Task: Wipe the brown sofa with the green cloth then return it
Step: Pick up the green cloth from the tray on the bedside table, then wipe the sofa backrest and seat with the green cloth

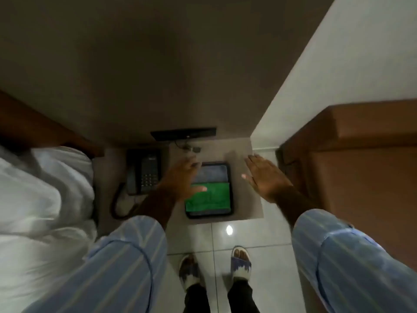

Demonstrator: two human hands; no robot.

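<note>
The green cloth [211, 197] lies folded flat in a dark tray [230, 190] on a grey bedside table [246, 199], with a grey cloth [213, 173] behind it in the same tray. My left hand [182, 179] hovers over the tray's left edge, fingers spread, thumb over the green cloth, holding nothing. My right hand [267, 177] is flat and open above the table, right of the tray. The brown sofa [358, 159] stands at the right, its arm next to the table.
A black telephone [144, 171] with a coiled cord sits left of the tray. A bed with white linen [42, 193] fills the left side. A black bar [183, 133] is fixed on the wall behind the table. White tiled floor [259, 256] lies under my feet.
</note>
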